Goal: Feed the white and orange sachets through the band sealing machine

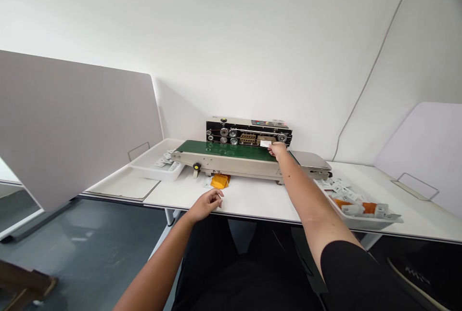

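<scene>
Bench ahead, stretching white across the view, carrying a cream belt machine with a green belt and, behind that, a black roller panel. Holding pale packets in a right bin, near the right arm, mixing in some orange ones; holding more pale packets in a left bin, just beside the belt's left end. Extending the right grip over the belt's right part, closing thumb and fingers. Curling the left grip loosely at the bench's front edge, half open, grasping nothing visible. Showing orange pouches just beyond the left fingers, lying at the machine's base. Pinching a small white packet in the right grip, holding it before the roller panel; touching it or not, cannot tell.
</scene>
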`<move>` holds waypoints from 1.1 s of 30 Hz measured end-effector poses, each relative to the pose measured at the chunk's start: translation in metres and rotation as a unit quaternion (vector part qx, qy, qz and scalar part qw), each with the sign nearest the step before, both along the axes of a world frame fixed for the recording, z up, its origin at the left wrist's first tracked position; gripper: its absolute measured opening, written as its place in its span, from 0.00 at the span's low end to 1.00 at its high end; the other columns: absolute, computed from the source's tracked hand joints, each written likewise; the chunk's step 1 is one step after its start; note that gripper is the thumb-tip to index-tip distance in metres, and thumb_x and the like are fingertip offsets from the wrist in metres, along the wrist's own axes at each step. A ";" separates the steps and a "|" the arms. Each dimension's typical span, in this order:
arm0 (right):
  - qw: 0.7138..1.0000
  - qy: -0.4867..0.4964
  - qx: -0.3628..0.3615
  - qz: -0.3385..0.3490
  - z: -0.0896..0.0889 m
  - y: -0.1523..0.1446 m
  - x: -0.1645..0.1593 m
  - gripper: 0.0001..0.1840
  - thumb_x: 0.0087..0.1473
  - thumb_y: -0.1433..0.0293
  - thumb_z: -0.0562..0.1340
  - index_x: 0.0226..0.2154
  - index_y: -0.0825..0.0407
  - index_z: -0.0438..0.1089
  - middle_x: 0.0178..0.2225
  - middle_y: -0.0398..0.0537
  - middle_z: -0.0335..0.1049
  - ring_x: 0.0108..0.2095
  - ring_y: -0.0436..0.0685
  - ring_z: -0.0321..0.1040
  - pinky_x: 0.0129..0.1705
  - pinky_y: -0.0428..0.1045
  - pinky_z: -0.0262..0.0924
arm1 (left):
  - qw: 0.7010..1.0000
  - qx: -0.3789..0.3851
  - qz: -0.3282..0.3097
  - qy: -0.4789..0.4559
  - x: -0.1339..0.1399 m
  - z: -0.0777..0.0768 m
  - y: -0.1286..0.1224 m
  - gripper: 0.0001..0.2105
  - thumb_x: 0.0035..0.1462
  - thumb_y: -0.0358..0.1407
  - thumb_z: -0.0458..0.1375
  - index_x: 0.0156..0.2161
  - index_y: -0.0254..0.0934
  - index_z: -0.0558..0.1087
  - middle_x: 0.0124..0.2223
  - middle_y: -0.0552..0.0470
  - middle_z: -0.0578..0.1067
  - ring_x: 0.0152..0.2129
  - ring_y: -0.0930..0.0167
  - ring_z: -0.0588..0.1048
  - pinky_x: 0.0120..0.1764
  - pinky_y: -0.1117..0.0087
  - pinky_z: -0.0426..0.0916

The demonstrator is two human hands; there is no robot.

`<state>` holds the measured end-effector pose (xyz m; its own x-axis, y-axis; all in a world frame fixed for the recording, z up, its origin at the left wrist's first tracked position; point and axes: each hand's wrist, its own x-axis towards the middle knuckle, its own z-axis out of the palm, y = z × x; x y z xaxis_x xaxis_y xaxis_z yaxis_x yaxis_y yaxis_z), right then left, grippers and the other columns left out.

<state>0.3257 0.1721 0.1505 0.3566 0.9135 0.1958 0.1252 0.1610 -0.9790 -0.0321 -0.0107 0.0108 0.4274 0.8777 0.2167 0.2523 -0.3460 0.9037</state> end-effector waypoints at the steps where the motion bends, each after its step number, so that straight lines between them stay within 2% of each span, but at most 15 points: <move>1: 1.000 -0.014 0.015 -0.020 -0.001 -0.009 -0.007 0.16 0.56 0.66 0.64 0.46 0.57 0.71 0.36 0.57 0.72 0.33 0.55 0.69 0.32 0.48 0.66 | 1.000 0.000 0.001 0.000 0.000 0.000 0.000 0.14 0.60 0.44 0.58 0.45 0.37 0.68 0.29 0.56 0.73 0.24 0.73 0.65 0.30 0.73 0.56; 4: 0.981 -0.136 0.120 -0.060 -0.018 -0.047 -0.040 0.19 0.61 0.65 0.57 0.52 0.52 0.71 0.49 0.58 0.69 0.49 0.60 0.67 0.48 0.52 0.65 | 1.000 -0.005 0.003 -0.002 0.001 0.002 -0.001 0.14 0.59 0.45 0.59 0.44 0.37 0.68 0.29 0.56 0.73 0.24 0.73 0.65 0.29 0.73 0.56; 5: 0.962 -0.207 0.175 -0.031 -0.029 -0.062 -0.054 0.18 0.62 0.65 0.56 0.52 0.51 0.72 0.50 0.58 0.69 0.52 0.62 0.66 0.51 0.54 0.63 | 1.000 -0.005 0.003 -0.005 0.002 0.003 -0.001 0.14 0.58 0.45 0.59 0.44 0.37 0.68 0.29 0.56 0.72 0.24 0.73 0.65 0.29 0.73 0.56; 7: 0.910 -0.325 0.228 0.119 -0.057 -0.091 -0.086 0.18 0.63 0.65 0.56 0.52 0.48 0.73 0.49 0.55 0.71 0.52 0.63 0.65 0.55 0.56 0.60 | 1.000 -0.005 0.002 -0.010 0.002 0.004 -0.002 0.14 0.58 0.45 0.59 0.42 0.37 0.69 0.28 0.56 0.72 0.25 0.72 0.67 0.30 0.73 0.57; 8: 0.885 -0.364 0.226 0.182 -0.072 -0.102 -0.101 0.18 0.63 0.66 0.56 0.53 0.47 0.73 0.49 0.55 0.72 0.52 0.64 0.65 0.57 0.57 0.59 | 1.000 -0.006 0.000 -0.010 0.002 0.005 -0.003 0.13 0.58 0.45 0.59 0.40 0.37 0.69 0.28 0.56 0.72 0.25 0.72 0.67 0.30 0.73 0.58; 10: 0.845 -0.419 0.207 0.258 -0.101 -0.116 -0.127 0.22 0.63 0.65 0.57 0.58 0.47 0.70 0.52 0.54 0.71 0.55 0.64 0.64 0.59 0.58 0.56 | 1.000 -0.013 -0.001 -0.003 0.001 0.006 -0.004 0.13 0.58 0.46 0.59 0.36 0.37 0.68 0.26 0.57 0.70 0.24 0.72 0.67 0.30 0.73 0.58; 12: 0.829 -0.449 0.182 0.280 -0.125 -0.117 -0.145 0.28 0.63 0.63 0.58 0.63 0.49 0.64 0.60 0.55 0.66 0.60 0.64 0.59 0.63 0.58 0.52 | 1.000 -0.020 0.000 0.010 0.000 0.006 -0.006 0.14 0.59 0.48 0.59 0.34 0.37 0.68 0.23 0.59 0.68 0.21 0.73 0.65 0.29 0.73 0.57; 15: 0.818 -0.477 0.125 0.295 -0.146 -0.104 -0.159 0.38 0.62 0.55 0.59 0.70 0.49 0.52 0.71 0.52 0.49 0.69 0.66 0.46 0.68 0.60 0.43 | 1.000 -0.024 0.001 0.015 0.000 0.006 -0.007 0.16 0.59 0.49 0.59 0.33 0.38 0.67 0.21 0.61 0.65 0.19 0.74 0.62 0.27 0.73 0.55; 17: 0.801 -0.501 0.076 0.319 -0.154 -0.096 -0.163 0.43 0.62 0.50 0.57 0.72 0.48 0.47 0.73 0.51 0.41 0.71 0.68 0.39 0.69 0.61 0.39 | 1.000 -0.026 -0.003 0.007 0.000 0.007 -0.006 0.16 0.59 0.50 0.59 0.33 0.37 0.66 0.21 0.61 0.64 0.19 0.74 0.62 0.27 0.73 0.55; 19: 0.784 -0.520 0.042 0.337 -0.157 -0.091 -0.164 0.44 0.62 0.48 0.55 0.72 0.49 0.44 0.74 0.52 0.36 0.72 0.69 0.38 0.69 0.62 0.37 | 1.000 -0.025 -0.007 0.000 0.000 0.007 -0.005 0.17 0.59 0.50 0.59 0.33 0.37 0.67 0.21 0.61 0.65 0.19 0.74 0.63 0.27 0.73 0.55; 23: 0.774 -0.530 0.054 0.342 -0.159 -0.096 -0.160 0.40 0.64 0.49 0.54 0.72 0.46 0.47 0.74 0.51 0.35 0.72 0.68 0.40 0.69 0.62 0.37 | 1.000 -0.019 -0.011 0.010 0.000 0.006 -0.003 0.16 0.60 0.49 0.59 0.34 0.37 0.68 0.21 0.60 0.66 0.19 0.74 0.63 0.27 0.73 0.56; 26: 0.773 -0.523 0.097 0.345 -0.158 -0.102 -0.157 0.39 0.62 0.50 0.58 0.69 0.46 0.53 0.72 0.52 0.43 0.70 0.67 0.45 0.68 0.62 0.41 | 1.000 -0.019 -0.009 0.013 0.001 0.005 -0.002 0.16 0.60 0.49 0.59 0.34 0.37 0.69 0.21 0.60 0.67 0.20 0.74 0.63 0.27 0.73 0.56; 29: 0.775 -0.513 0.148 0.338 -0.157 -0.105 -0.156 0.37 0.59 0.53 0.63 0.66 0.48 0.59 0.67 0.55 0.57 0.65 0.66 0.55 0.65 0.60 0.49 | 1.000 -0.014 0.002 0.003 0.002 0.005 -0.004 0.15 0.59 0.49 0.59 0.34 0.37 0.68 0.22 0.61 0.65 0.20 0.74 0.64 0.28 0.73 0.57; 33: 0.778 -0.505 0.204 0.314 -0.157 -0.104 -0.158 0.26 0.59 0.59 0.65 0.57 0.51 0.68 0.56 0.54 0.71 0.55 0.63 0.67 0.57 0.56 0.59 | 1.000 -0.012 0.010 0.004 0.002 0.006 -0.006 0.15 0.59 0.49 0.58 0.35 0.37 0.68 0.22 0.61 0.64 0.20 0.74 0.63 0.28 0.73 0.57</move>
